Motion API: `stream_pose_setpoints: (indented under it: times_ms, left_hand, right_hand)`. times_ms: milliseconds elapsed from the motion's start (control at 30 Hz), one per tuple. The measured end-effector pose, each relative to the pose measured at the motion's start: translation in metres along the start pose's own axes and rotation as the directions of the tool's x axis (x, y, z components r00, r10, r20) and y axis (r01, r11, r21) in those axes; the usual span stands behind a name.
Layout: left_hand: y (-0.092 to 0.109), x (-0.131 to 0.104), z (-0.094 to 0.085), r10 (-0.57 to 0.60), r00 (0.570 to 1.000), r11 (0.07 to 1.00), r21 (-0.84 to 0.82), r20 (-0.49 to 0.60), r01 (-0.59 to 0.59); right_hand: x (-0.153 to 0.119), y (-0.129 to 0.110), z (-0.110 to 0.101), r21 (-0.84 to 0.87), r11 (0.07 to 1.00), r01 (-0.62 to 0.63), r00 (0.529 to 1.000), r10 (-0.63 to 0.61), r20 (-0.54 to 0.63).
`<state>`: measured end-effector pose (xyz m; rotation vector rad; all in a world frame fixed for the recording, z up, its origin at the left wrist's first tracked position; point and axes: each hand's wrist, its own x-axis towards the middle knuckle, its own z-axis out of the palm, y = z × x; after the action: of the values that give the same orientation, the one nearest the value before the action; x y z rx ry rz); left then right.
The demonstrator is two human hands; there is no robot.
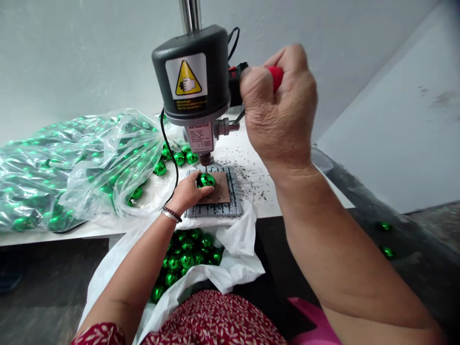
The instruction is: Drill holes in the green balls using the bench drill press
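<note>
A shiny green ball (207,180) rests on a brown board (222,191) over the grey slotted base (235,203) of a small bench drill (192,76). My left hand (189,191) grips the ball from its left side, thumb in front. Directly above, the thin drill bit (206,168) meets or nearly meets the top of the ball; I cannot tell which. My right hand (282,105) is raised to the right of the drill, closed around its red-ended lever (276,78). The fingers' far side is hidden.
A large clear plastic bag (89,163) of green balls covers the table's left side, several loose balls (179,158) beside it. Dark shavings (258,177) litter the white table. A white bag (237,235) with more balls lies open at my lap. Two balls (387,251) lie at lower right.
</note>
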<state>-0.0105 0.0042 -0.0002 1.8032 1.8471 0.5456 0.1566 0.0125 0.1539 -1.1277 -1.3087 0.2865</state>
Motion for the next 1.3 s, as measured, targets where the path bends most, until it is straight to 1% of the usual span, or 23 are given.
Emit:
stream_pose_setpoints:
  times_ms: [67, 167, 267, 367, 400, 467, 533, 600, 800, 900, 1000, 1100, 1200, 1300]
  left_hand:
    - [0.004, 0.001, -0.002, 0.005, 1.000, 0.999, 0.043, 0.026, -0.006]
    - [0.005, 0.005, -0.004, 0.007, 0.998, 1.000, -0.022, 0.063, -0.006]
    - [-0.004, 0.009, -0.005, -0.026, 0.995, 0.978, -0.202, 0.093, 0.045]
    - [-0.016, 0.011, -0.004, -0.047, 0.985, 0.885, -0.450, 0.167, 0.118]
    - [-0.020, 0.011, -0.003, -0.051, 0.981, 0.853, -0.502, 0.187, 0.140]
    - [-0.023, 0.010, -0.003, -0.071, 0.977, 0.822, -0.543, 0.201, 0.171]
    - [-0.023, 0.009, -0.004, -0.093, 0.975, 0.821, -0.539, 0.200, 0.189]
    - [-0.020, 0.008, -0.005, -0.105, 0.975, 0.825, -0.531, 0.195, 0.195]
    - [-0.019, 0.009, -0.007, -0.128, 0.987, 0.858, -0.489, 0.099, 0.160]
    - [-0.017, 0.009, -0.008, -0.103, 0.992, 0.913, -0.389, 0.068, 0.121]
    - [-0.010, 0.008, -0.007, -0.050, 0.999, 0.977, -0.208, 0.009, 0.051]
    - [-0.002, 0.006, -0.003, 0.027, 0.999, 0.997, -0.066, -0.036, -0.029]
    - [0.001, 0.004, 0.002, 0.076, 0.995, 0.997, -0.021, -0.059, -0.077]
    - [0.000, 0.003, 0.006, 0.078, 0.996, 0.994, -0.069, -0.037, -0.081]
  right_hand:
    - [0.000, 0.000, -0.001, 0.032, 0.999, 0.005, 1.000, -0.005, -0.002]
    - [-0.002, 0.000, -0.002, 0.006, 1.000, 0.001, 1.000, -0.001, 0.008]
    - [-0.002, 0.000, -0.002, -0.011, 1.000, 0.012, 1.000, -0.011, 0.010]
    - [-0.002, 0.001, 0.000, -0.025, 0.999, 0.032, 0.999, -0.032, 0.008]
    - [-0.001, 0.002, 0.000, -0.036, 0.998, 0.044, 0.999, -0.043, 0.012]
    - [0.000, 0.003, 0.000, -0.056, 0.996, 0.067, 0.998, -0.066, 0.024]
    - [0.001, 0.002, 0.000, -0.081, 0.994, 0.080, 0.996, -0.077, 0.040]
    - [0.000, 0.001, -0.001, -0.105, 0.992, 0.066, 0.997, -0.060, 0.056]
    - [-0.002, -0.001, -0.002, -0.167, 0.985, 0.035, 0.995, -0.020, 0.093]
    - [-0.001, -0.001, -0.002, -0.166, 0.985, 0.039, 0.995, -0.023, 0.100]
    - [-0.001, -0.001, -0.002, -0.139, 0.989, 0.042, 0.994, -0.026, 0.110]
    - [-0.001, -0.001, -0.003, -0.123, 0.992, 0.030, 0.994, -0.017, 0.107]
    - [-0.002, 0.000, -0.002, -0.099, 0.995, 0.029, 0.994, -0.018, 0.104]
    - [-0.003, 0.001, -0.002, -0.048, 0.998, 0.033, 0.995, -0.029, 0.091]
